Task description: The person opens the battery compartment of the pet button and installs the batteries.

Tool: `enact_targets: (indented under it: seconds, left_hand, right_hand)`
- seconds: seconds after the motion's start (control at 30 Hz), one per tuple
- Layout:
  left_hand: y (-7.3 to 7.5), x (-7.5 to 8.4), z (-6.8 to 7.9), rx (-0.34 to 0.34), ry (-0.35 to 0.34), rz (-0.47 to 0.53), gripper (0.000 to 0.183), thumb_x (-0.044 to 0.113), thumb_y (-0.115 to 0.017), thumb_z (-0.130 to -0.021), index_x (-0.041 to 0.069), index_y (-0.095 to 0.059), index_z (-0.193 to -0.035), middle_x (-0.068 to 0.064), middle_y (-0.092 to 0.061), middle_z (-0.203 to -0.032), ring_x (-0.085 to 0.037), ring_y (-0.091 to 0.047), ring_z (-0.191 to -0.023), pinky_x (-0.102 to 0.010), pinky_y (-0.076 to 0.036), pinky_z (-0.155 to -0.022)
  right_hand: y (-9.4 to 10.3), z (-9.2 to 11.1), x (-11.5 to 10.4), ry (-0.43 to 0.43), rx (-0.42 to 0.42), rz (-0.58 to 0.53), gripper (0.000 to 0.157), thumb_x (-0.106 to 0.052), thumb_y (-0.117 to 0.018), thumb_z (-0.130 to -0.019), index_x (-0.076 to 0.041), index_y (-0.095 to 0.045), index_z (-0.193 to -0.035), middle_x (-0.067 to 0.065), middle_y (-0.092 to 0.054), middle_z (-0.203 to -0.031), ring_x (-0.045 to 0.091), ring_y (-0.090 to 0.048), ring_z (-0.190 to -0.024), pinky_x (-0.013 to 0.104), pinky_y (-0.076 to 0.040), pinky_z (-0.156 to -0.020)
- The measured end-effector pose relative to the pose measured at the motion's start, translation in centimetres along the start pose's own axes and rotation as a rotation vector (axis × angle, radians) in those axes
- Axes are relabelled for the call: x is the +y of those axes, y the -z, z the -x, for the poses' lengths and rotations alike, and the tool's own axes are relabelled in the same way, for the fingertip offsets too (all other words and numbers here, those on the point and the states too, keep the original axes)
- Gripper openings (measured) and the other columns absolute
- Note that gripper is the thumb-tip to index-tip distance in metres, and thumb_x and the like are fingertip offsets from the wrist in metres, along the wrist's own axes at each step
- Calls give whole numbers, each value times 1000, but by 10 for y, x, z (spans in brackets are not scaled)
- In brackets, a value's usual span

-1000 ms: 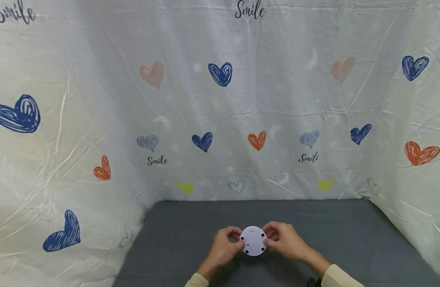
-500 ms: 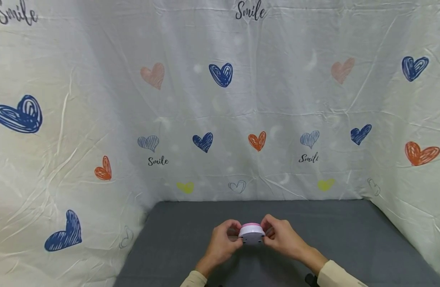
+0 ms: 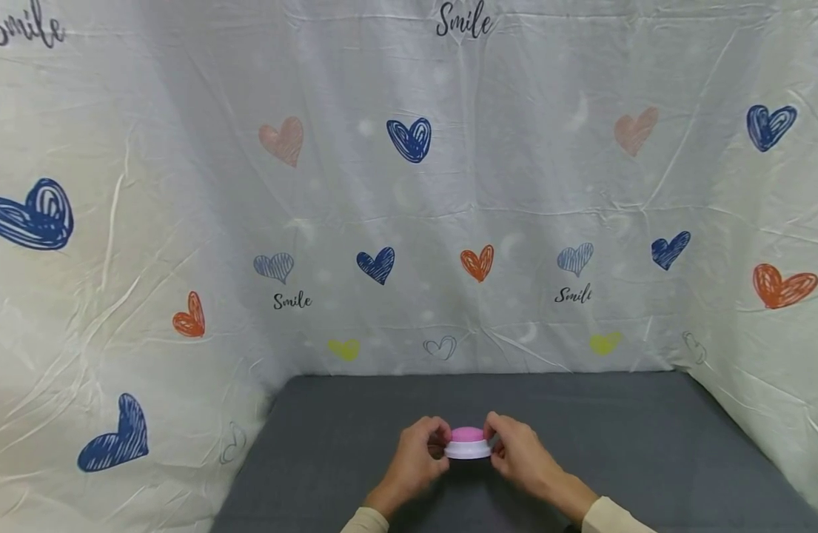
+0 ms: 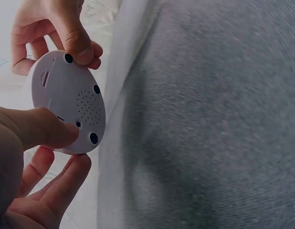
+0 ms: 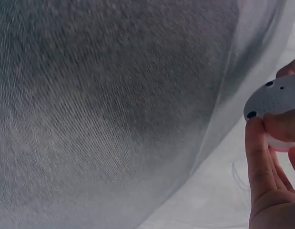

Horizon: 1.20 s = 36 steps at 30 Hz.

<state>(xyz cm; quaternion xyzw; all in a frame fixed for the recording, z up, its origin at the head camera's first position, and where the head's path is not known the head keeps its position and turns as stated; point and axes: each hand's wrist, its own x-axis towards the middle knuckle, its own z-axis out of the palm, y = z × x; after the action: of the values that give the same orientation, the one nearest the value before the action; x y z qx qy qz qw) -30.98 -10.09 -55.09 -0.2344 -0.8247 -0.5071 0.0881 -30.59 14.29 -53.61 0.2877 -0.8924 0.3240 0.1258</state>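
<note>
A round push button (image 3: 468, 448) with a pink domed top and a white base is held above the table, pink side up in the head view. My left hand (image 3: 416, 457) pinches its left edge between thumb and fingers. On the opposite edge, my right hand (image 3: 520, 453) pinches it the same way. The left wrist view shows the underside of the button (image 4: 71, 95), with small speaker holes, black round feet and a battery cover line. In the right wrist view the button (image 5: 276, 102) is partly cut off by the frame edge.
A dark grey cloth-covered table (image 3: 355, 414) lies beneath both hands. White curtain (image 3: 535, 178) printed with hearts and "Smile" encloses its back and sides. Part of a small black object (image 3: 571, 528) shows at the bottom edge near the right sleeve.
The button has been tilted over: its white underside faced the head camera a second ago, and now the pink top and white rim show. Both hands have kept hold of it.
</note>
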Motion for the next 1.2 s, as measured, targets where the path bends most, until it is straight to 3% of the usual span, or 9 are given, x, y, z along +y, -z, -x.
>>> enact_targets:
  seconds: [0.2,0.4,0.6,0.77,0.93,1.2]
  left_hand:
    - [-3,-5,3,-22,-11,-149,41,-21,-78,-71,10,-64,-93,-3,-64,-97,-12,-69,-92,-25,-68,-79]
    - [-5,-8,8,-59,-46,-332,45,-15,-84,-72,17,-61,-94,6,-59,-95,-9,-62,-86,-20,-57,-73]
    - [-6,-4,10,-125,-40,-381,47,-13,-85,-71,18,-58,-93,6,-53,-95,-4,-51,-81,-17,-48,-68]
    - [-5,0,11,-192,-15,-393,47,-11,-85,-69,19,-56,-91,7,-52,-98,-4,-49,-82,-18,-48,-70]
    - [-5,0,13,-215,-36,-414,46,-9,-86,-69,20,-57,-89,7,-54,-103,-5,-51,-87,-20,-49,-73]
    - [-6,-1,15,-217,-98,-447,39,-5,-82,-69,20,-61,-90,6,-57,-104,-3,-50,-84,-19,-48,-71]
  right_hand:
    - [-10,4,1,14,29,-2,43,15,-76,-75,-17,-58,-97,-2,-65,-91,8,-66,-76,19,-56,-62]
    - [-16,10,3,32,13,4,44,15,-78,-72,-17,-59,-96,-3,-64,-90,3,-63,-74,18,-55,-61]
    - [-16,12,4,56,9,50,45,13,-82,-70,-18,-58,-93,-5,-61,-88,0,-60,-75,18,-53,-60]
    - [-16,14,5,56,-46,109,45,10,-85,-70,-20,-56,-88,-9,-53,-88,-1,-52,-75,18,-47,-59]
    - [-17,17,4,42,-76,127,47,9,-87,-71,-21,-54,-86,-10,-48,-88,-2,-47,-73,18,-43,-57]
    - [-21,22,4,59,-40,169,44,11,-81,-69,-20,-53,-83,-10,-46,-87,1,-44,-71,19,-41,-57]
